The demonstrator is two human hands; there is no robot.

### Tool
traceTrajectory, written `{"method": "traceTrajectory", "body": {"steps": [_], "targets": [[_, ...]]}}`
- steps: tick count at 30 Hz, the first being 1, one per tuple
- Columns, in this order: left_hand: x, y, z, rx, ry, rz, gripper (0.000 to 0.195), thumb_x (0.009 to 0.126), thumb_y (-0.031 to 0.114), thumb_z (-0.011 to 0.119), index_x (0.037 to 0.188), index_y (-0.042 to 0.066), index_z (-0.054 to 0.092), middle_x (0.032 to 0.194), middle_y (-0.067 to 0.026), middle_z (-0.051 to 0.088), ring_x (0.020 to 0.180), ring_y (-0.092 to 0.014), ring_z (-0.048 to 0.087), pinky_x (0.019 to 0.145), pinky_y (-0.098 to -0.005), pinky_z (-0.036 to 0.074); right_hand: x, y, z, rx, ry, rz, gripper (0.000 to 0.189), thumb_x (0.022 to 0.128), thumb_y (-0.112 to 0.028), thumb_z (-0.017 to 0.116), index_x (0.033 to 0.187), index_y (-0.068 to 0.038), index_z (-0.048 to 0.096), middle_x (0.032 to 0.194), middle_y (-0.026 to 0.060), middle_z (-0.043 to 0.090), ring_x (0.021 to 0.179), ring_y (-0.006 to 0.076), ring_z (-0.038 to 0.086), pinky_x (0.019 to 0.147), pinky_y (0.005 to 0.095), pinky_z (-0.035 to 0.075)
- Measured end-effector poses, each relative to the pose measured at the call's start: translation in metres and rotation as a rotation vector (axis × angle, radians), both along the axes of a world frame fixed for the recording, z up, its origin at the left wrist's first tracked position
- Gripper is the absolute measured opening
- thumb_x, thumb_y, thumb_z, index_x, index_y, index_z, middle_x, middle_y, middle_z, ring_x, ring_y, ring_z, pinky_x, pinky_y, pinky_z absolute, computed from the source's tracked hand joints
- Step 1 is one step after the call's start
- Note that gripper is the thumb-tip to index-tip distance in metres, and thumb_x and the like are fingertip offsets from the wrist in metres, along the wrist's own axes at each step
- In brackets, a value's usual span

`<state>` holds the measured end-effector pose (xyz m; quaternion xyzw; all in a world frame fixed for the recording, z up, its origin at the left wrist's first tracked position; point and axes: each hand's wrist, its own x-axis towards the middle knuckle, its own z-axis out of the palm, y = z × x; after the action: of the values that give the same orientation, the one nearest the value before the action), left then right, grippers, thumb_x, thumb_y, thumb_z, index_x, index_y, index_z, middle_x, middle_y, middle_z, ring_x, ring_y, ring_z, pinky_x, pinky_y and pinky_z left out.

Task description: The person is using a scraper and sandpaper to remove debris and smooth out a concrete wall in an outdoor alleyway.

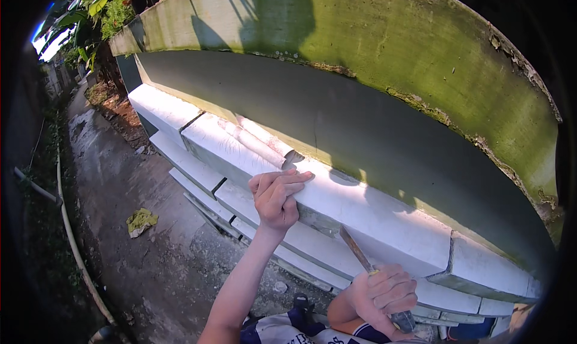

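Observation:
My left hand point(276, 200) rests at the front edge of a white-painted ledge point(378, 213), fingers loosely bent over its top, with nothing visible held in them. Just beyond those fingertips lie two rolled, curled sheets point(259, 146), whitish and side by side on the ledge. My right hand point(385, 290) is closed around the handle of a scraper-like hand tool point(358, 251) with a narrow, worn metal blade. The blade points up and left, its tip at the ledge's front face beside a rough grey patch point(320, 222). The dark handle end sticks out below the fist.
Behind the ledge, a grey recess point(279, 87) sits under a mossy green overhanging concrete band point(387, 42). Stepped white courses point(306, 247) run below. A yellow-green cloth point(142, 222) lies on the concrete path point(167, 263); a pipe point(67, 227) runs along its left.

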<state>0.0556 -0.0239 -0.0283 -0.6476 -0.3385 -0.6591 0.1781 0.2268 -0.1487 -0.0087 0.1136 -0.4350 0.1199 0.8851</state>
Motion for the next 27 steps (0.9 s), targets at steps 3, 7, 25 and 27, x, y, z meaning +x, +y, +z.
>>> {"method": "traceTrajectory", "body": {"steps": [3, 7, 25, 27], "targets": [[0.002, 0.001, -0.002, 0.000, 0.015, -0.022, 0.013, 0.082, 0.004, 0.050, 0.086, 0.011, 0.061, 0.100, 0.0006, 0.077, 0.092, -0.019, 0.068, 0.088, -0.0321, 0.037, -0.002, -0.001, 0.002, -0.082, -0.237, 0.146, 0.065, 0.086, -0.073, 0.046, 0.058, -0.016, 0.032, 0.050, -0.0038, 0.033, 0.039, 0.0115, 0.031, 0.049, 0.0223, 0.031], [0.016, 0.002, -0.006, 0.094, -0.068, -0.043, 0.012, 0.096, 0.017, 0.048, 0.103, 0.012, 0.057, 0.119, -0.0049, 0.073, 0.105, -0.024, 0.064, 0.095, -0.0372, 0.036, -0.004, -0.011, -0.013, -0.241, -0.191, 0.143, 0.059, 0.090, -0.062, 0.052, 0.059, -0.014, 0.037, 0.044, -0.0034, 0.036, 0.037, 0.0131, 0.037, 0.050, 0.0261, 0.038], [-0.122, -0.073, -0.200, -0.746, -0.168, 0.029, 0.073, 0.100, 0.035, 0.053, 0.157, 0.001, 0.024, 0.162, -0.0205, 0.027, 0.148, -0.036, 0.031, 0.118, -0.0468, 0.025, -0.004, 0.000, -0.140, -0.183, -1.069, 0.215, 0.024, 0.074, -0.019, 0.076, 0.064, -0.007, 0.058, 0.060, 0.0051, 0.060, 0.051, 0.0207, 0.061, 0.055, 0.0298, 0.052], [-0.120, -0.098, -0.220, -0.834, -0.182, -0.029, 0.070, 0.098, 0.025, 0.056, 0.157, 0.002, 0.025, 0.158, -0.0196, 0.036, 0.145, -0.035, 0.037, 0.117, -0.0447, 0.028, -0.009, -0.012, -0.171, -0.252, -1.083, 0.217, 0.022, 0.077, -0.022, 0.074, 0.069, -0.006, 0.062, 0.063, 0.0053, 0.061, 0.053, 0.0222, 0.062, 0.060, 0.0329, 0.053]]}}
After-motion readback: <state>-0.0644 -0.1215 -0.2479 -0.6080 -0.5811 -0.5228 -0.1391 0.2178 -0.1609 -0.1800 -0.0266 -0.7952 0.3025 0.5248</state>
